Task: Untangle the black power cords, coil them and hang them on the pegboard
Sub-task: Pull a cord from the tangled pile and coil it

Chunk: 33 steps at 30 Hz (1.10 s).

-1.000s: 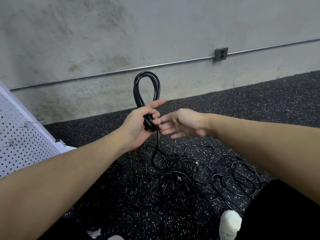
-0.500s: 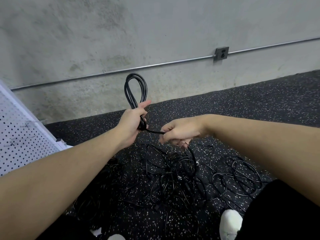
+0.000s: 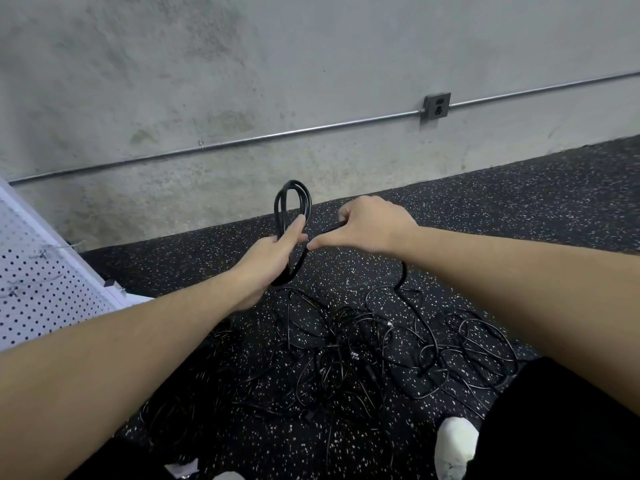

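Speckled floor [image 3: 485, 209]: left hand [image 3: 273, 258] grips upright coil [image 3: 292, 216]; right hand [image 3: 367, 223] pinches its tail, just right (nearer for wrapping).

Glossy black cords [image 3: 363, 344], speckled rubber floor [image 3: 485, 209], rough concrete wall [image 3: 242, 81]

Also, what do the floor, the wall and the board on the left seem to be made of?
The floor looks like black rubber matting: matte, with white flecks all over. The wall looks like bare concrete: grey, rough and blotchy, unpainted. The pegboard is white with regular rows of holes and a smooth frame; whether it is painted metal or hardboard cannot be told.
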{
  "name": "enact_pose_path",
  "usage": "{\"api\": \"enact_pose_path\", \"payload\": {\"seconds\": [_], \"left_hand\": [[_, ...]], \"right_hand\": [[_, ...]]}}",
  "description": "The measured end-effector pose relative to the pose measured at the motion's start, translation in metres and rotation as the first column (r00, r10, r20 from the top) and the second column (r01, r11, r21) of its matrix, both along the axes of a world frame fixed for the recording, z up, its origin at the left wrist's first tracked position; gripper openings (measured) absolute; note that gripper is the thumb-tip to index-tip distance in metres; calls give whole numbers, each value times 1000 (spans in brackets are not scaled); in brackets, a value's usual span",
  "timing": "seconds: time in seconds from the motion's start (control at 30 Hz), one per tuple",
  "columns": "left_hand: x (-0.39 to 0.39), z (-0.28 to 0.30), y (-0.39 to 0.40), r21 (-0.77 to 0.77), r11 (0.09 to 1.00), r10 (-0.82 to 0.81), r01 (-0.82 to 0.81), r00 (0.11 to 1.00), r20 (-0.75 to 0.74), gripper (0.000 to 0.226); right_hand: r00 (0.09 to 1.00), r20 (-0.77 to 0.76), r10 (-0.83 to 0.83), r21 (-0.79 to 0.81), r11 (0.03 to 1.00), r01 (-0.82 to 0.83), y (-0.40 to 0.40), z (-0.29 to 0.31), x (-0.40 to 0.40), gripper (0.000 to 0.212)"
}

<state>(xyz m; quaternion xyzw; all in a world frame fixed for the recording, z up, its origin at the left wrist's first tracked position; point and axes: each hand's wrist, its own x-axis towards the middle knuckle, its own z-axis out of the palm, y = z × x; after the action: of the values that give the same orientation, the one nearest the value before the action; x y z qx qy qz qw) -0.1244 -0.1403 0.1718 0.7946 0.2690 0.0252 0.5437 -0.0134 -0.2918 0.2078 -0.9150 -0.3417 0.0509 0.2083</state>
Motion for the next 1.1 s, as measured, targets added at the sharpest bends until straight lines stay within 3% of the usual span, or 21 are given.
{"api": "enact_pose_path", "payload": {"seconds": [0.13, 0.37, 0.43, 0.5, 0.57, 0.67, 0.77, 0.9, 1.0, 1.1], "left_hand": [[-1, 2, -5, 71, 985, -152, 155, 987, -44, 55], [-1, -13, -1, 83, 989, -112, 121, 988, -104, 48], [-1, -13, -1, 47, 992, -110, 115, 989, -100, 49], [-2, -15, 0, -29, 991, -133, 131, 986, -104, 52], [-2, -18, 2, -93, 985, -156, 146, 981, -111, 53], [-1, -20, 7, -132, 976, -187, 175, 978, -88, 55], [-2, -20, 8, -174, 962, -223, 210, 973, -59, 51], [-6, -16, 5, -180, 947, -274, 267, 961, -19, 37], [-5, -10, -3, -165, 923, -348, 348, 937, 30, 37], [-3, -5, -12, -158, 909, -373, 386, 922, 106, 39]], "right_hand": [[887, -425, 180, 281, 958, -60, -1, 0, 7, 33], [633, -682, 365, 396, 913, -100, -9, 0, 14, 24], [754, -577, 312, 358, 927, -110, -7, -1, 15, 24], [930, -316, 187, 277, 956, -98, -4, -4, 15, 32], [981, -182, 70, 268, 963, -19, -1, -6, 13, 47], [945, -319, 69, 347, 937, 48, -3, -3, 15, 53], [871, -457, 179, 408, 912, 27, -6, -1, 18, 32], [865, -448, 228, 520, 853, 45, -7, 0, 15, 20], [879, -423, 220, 663, 736, 135, -4, -2, 15, 13], [890, -428, 159, 697, 685, 212, -2, -4, 15, 31]]}}
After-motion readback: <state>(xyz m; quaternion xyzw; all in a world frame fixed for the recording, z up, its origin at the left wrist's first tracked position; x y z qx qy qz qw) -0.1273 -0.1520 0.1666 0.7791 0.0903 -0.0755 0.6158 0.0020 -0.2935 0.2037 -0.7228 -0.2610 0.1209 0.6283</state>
